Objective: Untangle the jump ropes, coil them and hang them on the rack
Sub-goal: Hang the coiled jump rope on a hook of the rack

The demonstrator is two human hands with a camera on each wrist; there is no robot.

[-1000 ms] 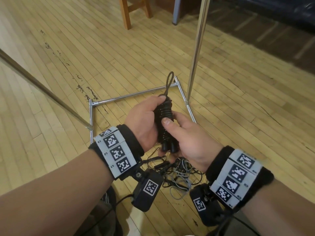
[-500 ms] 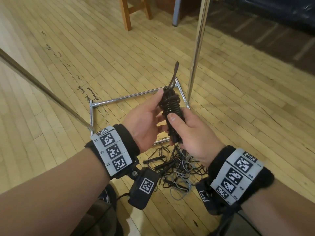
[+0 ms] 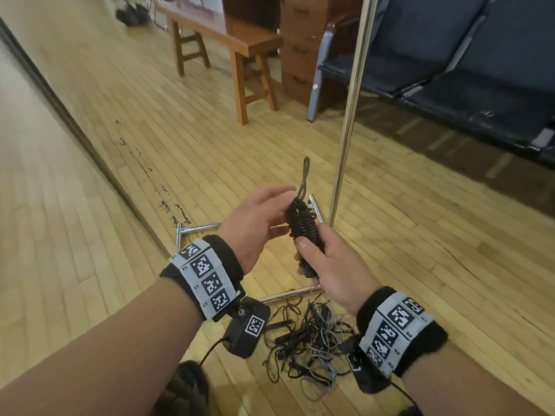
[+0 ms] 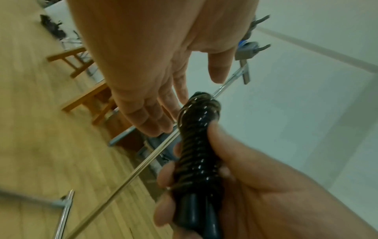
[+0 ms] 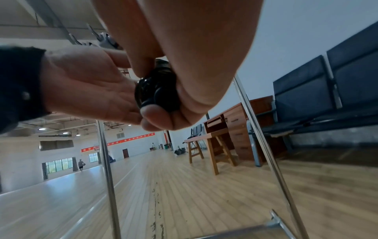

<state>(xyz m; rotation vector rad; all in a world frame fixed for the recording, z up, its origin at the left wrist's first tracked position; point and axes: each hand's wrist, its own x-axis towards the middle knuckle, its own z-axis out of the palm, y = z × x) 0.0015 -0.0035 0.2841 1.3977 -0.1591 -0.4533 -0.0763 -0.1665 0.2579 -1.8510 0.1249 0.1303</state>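
Note:
My right hand (image 3: 327, 265) grips a coiled black jump rope (image 3: 303, 226) upright at chest height, its cord wound tightly round the two handles, a loop sticking up from the top. The left wrist view shows the coiled rope (image 4: 197, 152) with fingers and thumb wrapped round it. My left hand (image 3: 258, 217) stands beside it with fingers straight, holding nothing. In the right wrist view the rope's handle ends (image 5: 158, 95) show between the curled fingers. A tangle of black and grey jump ropes (image 3: 306, 337) lies on the floor below my wrists. The rack's chrome upright pole (image 3: 350, 115) rises just behind the rope.
The rack's chrome base frame (image 3: 201, 228) lies on the wooden floor under my hands. A slanted pole (image 3: 75, 127) runs along the left. A wooden bench (image 3: 237, 46), a wooden cabinet (image 3: 303, 46) and dark seats (image 3: 468, 70) stand at the back.
My hands have risen with the coiled rope. The left hand, which wrapped the rope before, has let go and opened beside it. The view has tilted up.

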